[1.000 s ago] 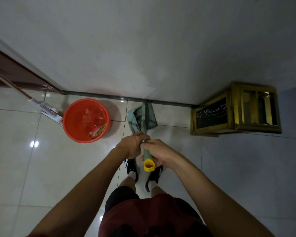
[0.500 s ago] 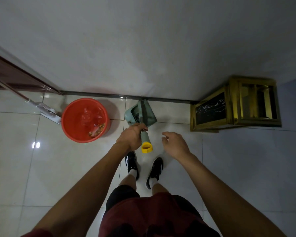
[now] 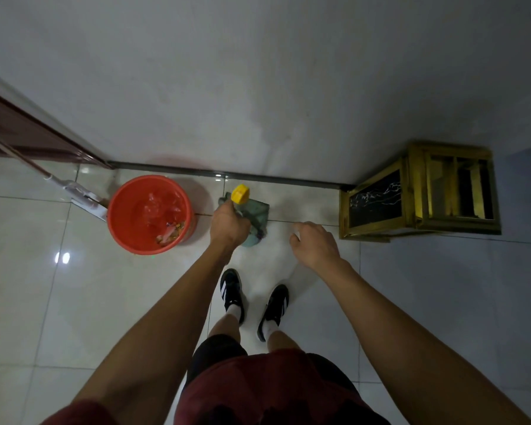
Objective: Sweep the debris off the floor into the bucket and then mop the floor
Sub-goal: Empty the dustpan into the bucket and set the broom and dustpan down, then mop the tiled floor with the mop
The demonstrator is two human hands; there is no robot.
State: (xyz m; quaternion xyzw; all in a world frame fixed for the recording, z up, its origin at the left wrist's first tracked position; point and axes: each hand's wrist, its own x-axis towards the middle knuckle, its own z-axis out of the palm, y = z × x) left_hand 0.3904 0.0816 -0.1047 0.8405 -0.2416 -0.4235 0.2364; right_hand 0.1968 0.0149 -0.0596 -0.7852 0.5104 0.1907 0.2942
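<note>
Right hand (image 3: 314, 245) has let go, now loose and empty. Left hand (image 3: 229, 223) alone grips dustpan set (image 3: 253, 220), just right of bucket (image 3: 151, 214). Debris (image 3: 172, 231) in bucket; mop (image 3: 77, 197) next.

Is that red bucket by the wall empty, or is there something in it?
Not empty. The red bucket stands upright with a small heap of debris lying at the near edge of its bottom; the rest looks bare.

Person, seen from above: dark red shirt (image 3: 273, 391) with short sleeves; black shorts (image 3: 212, 352); white socks (image 3: 234, 310); black sneakers (image 3: 231, 288) with white stripes; forearms bare; left hand (image 3: 229, 223) and right hand (image 3: 314, 245) ungloved.
</note>
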